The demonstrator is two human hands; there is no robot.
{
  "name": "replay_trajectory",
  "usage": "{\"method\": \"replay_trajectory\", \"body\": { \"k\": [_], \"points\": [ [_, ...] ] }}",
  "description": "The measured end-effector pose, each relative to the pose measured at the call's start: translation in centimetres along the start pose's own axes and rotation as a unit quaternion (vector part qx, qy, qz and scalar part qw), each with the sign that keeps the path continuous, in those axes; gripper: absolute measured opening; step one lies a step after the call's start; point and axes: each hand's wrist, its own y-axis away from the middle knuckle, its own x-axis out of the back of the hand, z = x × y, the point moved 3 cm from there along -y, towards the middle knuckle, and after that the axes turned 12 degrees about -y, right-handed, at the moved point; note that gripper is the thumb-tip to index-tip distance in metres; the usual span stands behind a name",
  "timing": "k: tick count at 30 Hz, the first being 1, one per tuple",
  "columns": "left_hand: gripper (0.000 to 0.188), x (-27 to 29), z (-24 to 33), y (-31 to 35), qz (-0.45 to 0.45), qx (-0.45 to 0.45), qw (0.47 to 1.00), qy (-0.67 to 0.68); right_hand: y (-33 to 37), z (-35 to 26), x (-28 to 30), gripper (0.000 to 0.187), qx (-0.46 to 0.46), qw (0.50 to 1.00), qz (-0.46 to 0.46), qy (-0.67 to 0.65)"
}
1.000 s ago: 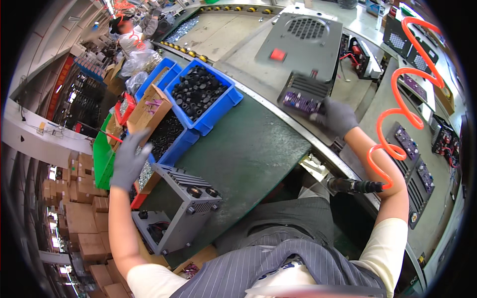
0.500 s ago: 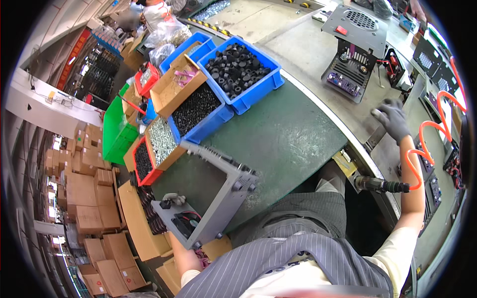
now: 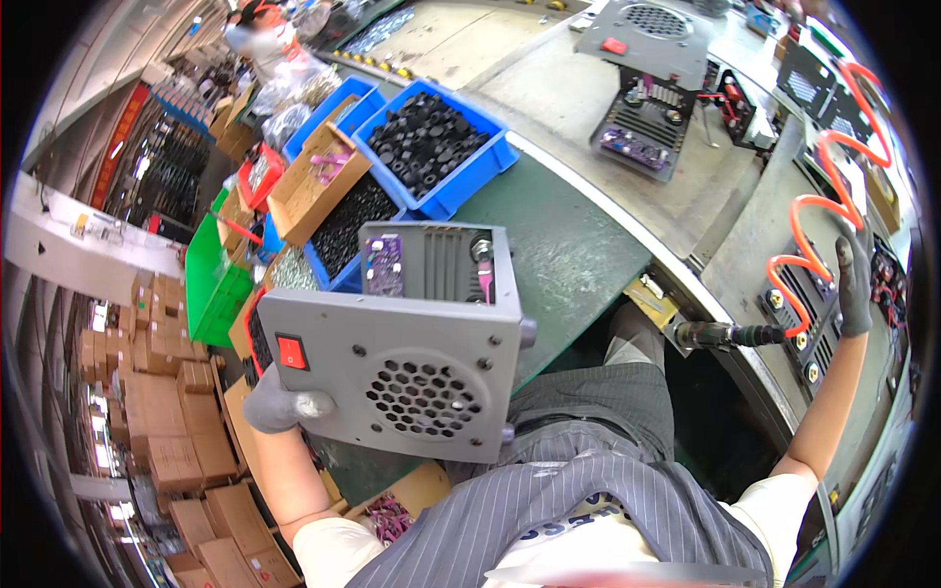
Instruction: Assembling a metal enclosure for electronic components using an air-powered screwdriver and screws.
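One grey metal casing (image 3: 392,338) with red switch (image 3: 291,353), over the green worktop (image 3: 549,255), gripped at its edge by the left hand (image 3: 284,403), thumb to the front. Right hand (image 3: 854,284), fingers extended, beside the coiled orange hose (image 3: 836,140); contact cannot be told.

Assembly workshop: parts bins (image 3: 470,183), coiled hose (image 3: 794,220), circuit boards (image 3: 383,266), stacked cartons (image 3: 169,416).

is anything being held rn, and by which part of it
Yes: the left hand holds the grey case by its left edge, below the red switch. Whether the right hand grips anything cannot be told.
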Motion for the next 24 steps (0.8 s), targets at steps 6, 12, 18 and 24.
{"method": "replay_trajectory", "body": {
  "k": [6, 12, 18, 24],
  "points": [
    [0.055, -4.7, 7.4, -5.8, 0.046, 0.023, 0.998, 0.034, 3.2, 1.5, 5.3, 0.058, -0.262, 0.94, 0.023, -0.218],
    [0.054, -3.0, 14.0, -12.5, 0.115, -0.207, 0.969, 0.063, 8.0, 0.0, 6.7, 0.05, -0.234, 0.888, 0.204, -0.339],
    [0.033, -0.6, 17.6, -26.9, -0.221, -0.408, 0.85, 0.251, 12.9, 5.8, 10.5, 0.049, -0.245, 0.969, -0.003, -0.028],
    [0.018, -10.4, 17.2, -43.5, 0.15, -0.229, 0.843, 0.463, 23.1, 12.3, 13.0, 0.05, -0.35, 0.92, 0.177, 0.014]
  ]
}}
